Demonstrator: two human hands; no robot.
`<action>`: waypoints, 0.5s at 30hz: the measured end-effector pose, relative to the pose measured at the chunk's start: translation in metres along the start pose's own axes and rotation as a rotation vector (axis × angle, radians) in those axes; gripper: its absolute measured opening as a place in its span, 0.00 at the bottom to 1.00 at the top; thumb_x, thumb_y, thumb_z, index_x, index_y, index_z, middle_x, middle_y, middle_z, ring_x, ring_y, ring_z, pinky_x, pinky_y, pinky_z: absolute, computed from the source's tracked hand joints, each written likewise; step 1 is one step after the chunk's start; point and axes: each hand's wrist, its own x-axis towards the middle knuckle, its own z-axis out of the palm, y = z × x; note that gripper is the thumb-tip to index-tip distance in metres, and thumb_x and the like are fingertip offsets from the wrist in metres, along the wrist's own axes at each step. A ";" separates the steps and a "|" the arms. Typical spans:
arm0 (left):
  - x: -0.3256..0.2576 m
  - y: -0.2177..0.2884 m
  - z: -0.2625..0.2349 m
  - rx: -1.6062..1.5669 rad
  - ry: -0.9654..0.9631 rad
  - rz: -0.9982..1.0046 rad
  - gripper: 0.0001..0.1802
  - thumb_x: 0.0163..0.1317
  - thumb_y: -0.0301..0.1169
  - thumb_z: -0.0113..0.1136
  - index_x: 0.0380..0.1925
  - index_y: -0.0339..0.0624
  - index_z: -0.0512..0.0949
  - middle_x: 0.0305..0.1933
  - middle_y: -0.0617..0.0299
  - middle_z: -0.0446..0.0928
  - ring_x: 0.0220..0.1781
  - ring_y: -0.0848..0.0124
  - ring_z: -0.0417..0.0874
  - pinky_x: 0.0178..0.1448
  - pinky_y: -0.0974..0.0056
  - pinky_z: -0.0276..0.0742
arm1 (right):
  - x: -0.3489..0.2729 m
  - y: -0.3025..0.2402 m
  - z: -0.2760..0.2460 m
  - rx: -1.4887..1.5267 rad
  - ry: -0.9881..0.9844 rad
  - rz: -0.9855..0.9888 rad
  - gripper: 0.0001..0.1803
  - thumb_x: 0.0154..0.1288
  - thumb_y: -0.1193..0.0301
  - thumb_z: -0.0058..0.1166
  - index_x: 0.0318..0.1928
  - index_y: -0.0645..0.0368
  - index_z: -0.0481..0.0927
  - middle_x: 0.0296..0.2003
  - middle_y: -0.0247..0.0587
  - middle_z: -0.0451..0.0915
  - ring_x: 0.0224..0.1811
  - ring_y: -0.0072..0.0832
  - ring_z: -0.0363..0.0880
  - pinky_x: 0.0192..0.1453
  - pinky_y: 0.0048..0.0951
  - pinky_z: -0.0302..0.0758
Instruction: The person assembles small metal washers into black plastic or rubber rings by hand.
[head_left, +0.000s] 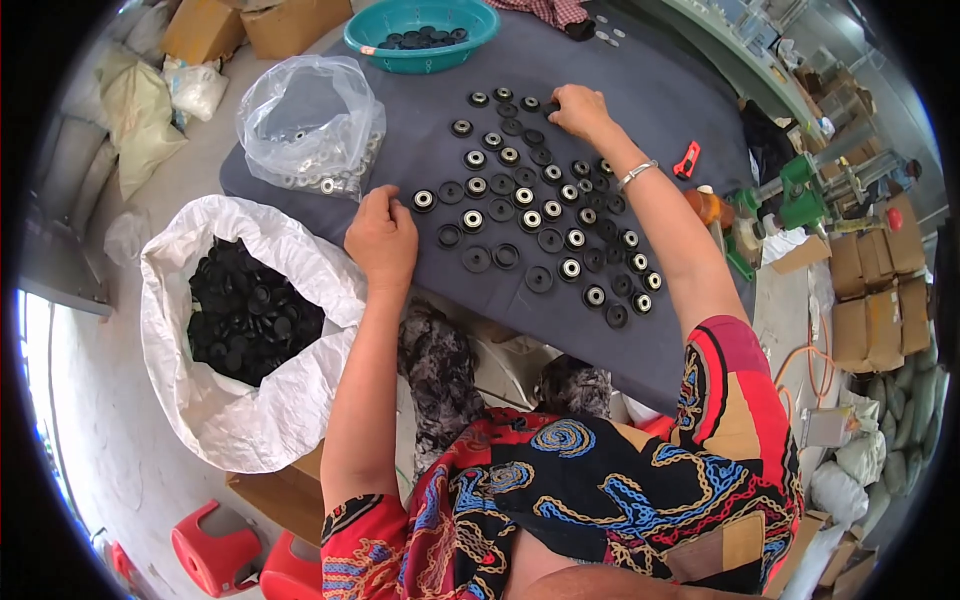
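Rows of small round black plastic pieces lie on the dark grey tabletop (680,310). Some, like one black piece with a metal bearing (424,199), have a shiny ring in the centre; others, such as a plain black disc (477,259), do not. At the far end of the rows my right hand (580,110) pinches a black disc (551,107) at its fingertips, close to the table. My left hand (383,238) is closed with curled fingers at the near left edge, beside a clear plastic bag of metal bearings (310,110). What it holds, if anything, is hidden.
A white sack (170,300) full of black discs stands left of the table. Farther back sits a teal basin (470,58) of dark pieces. A red cutter (687,160) lies on the right, near a green metal press (800,195). Red stools (215,550) stand lower left.
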 end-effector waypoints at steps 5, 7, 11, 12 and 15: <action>0.000 -0.002 -0.002 0.002 -0.012 -0.016 0.07 0.52 0.24 0.56 0.31 0.45 0.79 0.32 0.59 0.81 0.30 0.57 0.82 0.33 0.56 0.76 | -0.004 -0.020 -0.008 -0.073 0.181 -0.089 0.18 0.54 0.65 0.61 0.45 0.56 0.82 0.42 0.46 0.83 0.49 0.41 0.79 0.54 0.44 0.72; -0.001 0.000 -0.001 0.008 -0.014 -0.005 0.07 0.52 0.24 0.56 0.31 0.45 0.79 0.32 0.59 0.81 0.30 0.57 0.82 0.33 0.57 0.76 | 0.009 -0.021 -0.002 -0.004 0.177 -0.136 0.17 0.54 0.65 0.60 0.44 0.57 0.82 0.41 0.46 0.83 0.47 0.41 0.80 0.53 0.42 0.73; -0.001 0.002 -0.002 -0.018 -0.019 -0.018 0.07 0.52 0.23 0.56 0.31 0.45 0.79 0.31 0.59 0.81 0.30 0.57 0.82 0.33 0.57 0.76 | 0.028 -0.042 -0.002 0.107 0.089 -0.145 0.13 0.57 0.63 0.57 0.40 0.55 0.83 0.41 0.44 0.83 0.47 0.42 0.80 0.53 0.45 0.72; -0.001 0.002 -0.003 -0.029 -0.027 -0.025 0.07 0.52 0.23 0.56 0.31 0.44 0.79 0.31 0.59 0.80 0.30 0.57 0.82 0.33 0.57 0.76 | 0.030 -0.048 -0.003 0.109 0.089 -0.151 0.13 0.57 0.63 0.57 0.40 0.55 0.83 0.41 0.44 0.83 0.47 0.42 0.80 0.53 0.45 0.72; 0.000 0.003 -0.003 -0.051 -0.039 -0.043 0.06 0.52 0.23 0.56 0.30 0.44 0.79 0.30 0.59 0.80 0.30 0.57 0.81 0.32 0.57 0.76 | 0.024 -0.060 -0.003 0.114 0.009 -0.143 0.14 0.56 0.61 0.59 0.39 0.55 0.83 0.40 0.44 0.83 0.46 0.42 0.81 0.50 0.43 0.74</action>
